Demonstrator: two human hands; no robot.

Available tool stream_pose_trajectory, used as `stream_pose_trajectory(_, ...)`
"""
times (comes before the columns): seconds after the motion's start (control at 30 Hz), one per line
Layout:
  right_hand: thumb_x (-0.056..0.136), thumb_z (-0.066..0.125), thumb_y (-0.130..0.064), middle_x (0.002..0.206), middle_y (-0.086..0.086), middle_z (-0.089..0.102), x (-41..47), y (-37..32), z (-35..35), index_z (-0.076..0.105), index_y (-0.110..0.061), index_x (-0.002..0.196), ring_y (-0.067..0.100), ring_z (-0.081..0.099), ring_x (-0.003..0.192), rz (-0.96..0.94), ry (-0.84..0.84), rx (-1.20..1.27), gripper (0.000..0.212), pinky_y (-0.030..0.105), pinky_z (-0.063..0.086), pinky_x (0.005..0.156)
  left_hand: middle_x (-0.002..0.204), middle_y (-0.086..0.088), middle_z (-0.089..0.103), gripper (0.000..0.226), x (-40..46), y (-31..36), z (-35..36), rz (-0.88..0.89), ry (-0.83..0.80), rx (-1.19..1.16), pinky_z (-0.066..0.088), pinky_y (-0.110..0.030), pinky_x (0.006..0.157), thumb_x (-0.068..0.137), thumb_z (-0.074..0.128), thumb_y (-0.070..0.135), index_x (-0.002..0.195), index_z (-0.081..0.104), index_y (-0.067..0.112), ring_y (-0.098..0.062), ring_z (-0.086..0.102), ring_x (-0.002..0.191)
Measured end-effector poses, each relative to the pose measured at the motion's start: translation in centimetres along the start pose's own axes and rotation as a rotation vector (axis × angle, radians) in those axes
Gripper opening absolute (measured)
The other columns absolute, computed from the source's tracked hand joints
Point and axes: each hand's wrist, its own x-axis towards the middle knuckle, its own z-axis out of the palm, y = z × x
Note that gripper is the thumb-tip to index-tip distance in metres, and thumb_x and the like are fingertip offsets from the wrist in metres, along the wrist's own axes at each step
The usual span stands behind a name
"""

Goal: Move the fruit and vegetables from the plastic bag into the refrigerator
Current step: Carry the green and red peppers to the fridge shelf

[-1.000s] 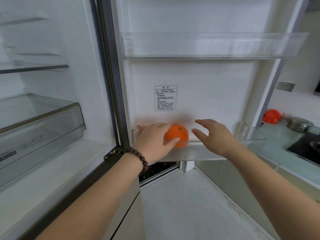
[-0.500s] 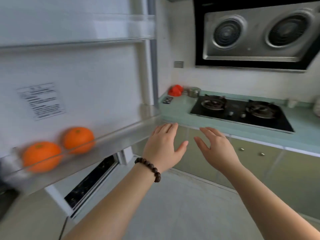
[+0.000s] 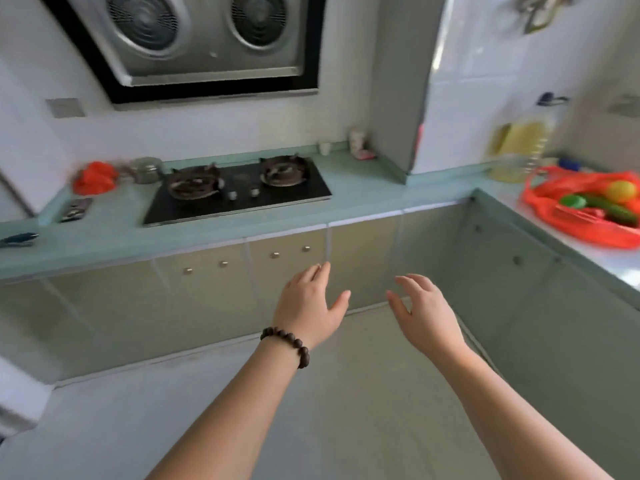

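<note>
Both the left hand [image 3: 309, 305] and the right hand [image 3: 425, 314] are hovering over the floor with fingers loosely spread and gripping nothing, seemingly freed for another pickup, while the red plastic bag [image 3: 554, 216] is lying open on the desk at far right, holding produce.

An L-shaped pale green counter [image 3: 363, 199] is seen along two walls. A black two-burner gas hob [image 3: 239, 192] is set into it. To the hob's left, a crumpled red bag [image 3: 94, 182] and a jar [image 3: 147, 169] are placed. On the right arm, an orange plastic bag [image 3: 585, 211] of produce is laid open, with an oil bottle [image 3: 521, 150] just behind it.
</note>
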Motion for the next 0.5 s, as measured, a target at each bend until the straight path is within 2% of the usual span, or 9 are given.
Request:
stream_pose_trajectory(0.17,0.093,0.047,-0.038,0.137,0.003,0.048,-0.6,9.2,-3.3,0.050,-0.015,0.130,0.021,0.038,0.131,0.211,0.086,-0.063,0.044,0.031,0.036,0.101,0.146,-0.008,0.041,0.064,4.4,7.2,8.7,0.154,-0.156,-0.031,0.022,-0.029,0.114,0.092,0.049,0.044,0.143,0.036,0.008,-0.021,0.033,0.137)
stream_pose_trajectory(0.5,0.095,0.043,-0.040,0.145,-0.001,0.038,-0.5,21.9,-6.7,0.046,-0.019,0.134,0.014,0.028,0.137,0.561,0.150,-0.090,0.045,0.028,0.035,0.100,0.152,-0.003,0.032,0.066,11.9,18.7,20.9,0.392,-0.364,-0.057,0.014,-0.031,0.116,0.092,0.043,0.049,0.147,0.029,0.015,-0.019,0.022,0.142)
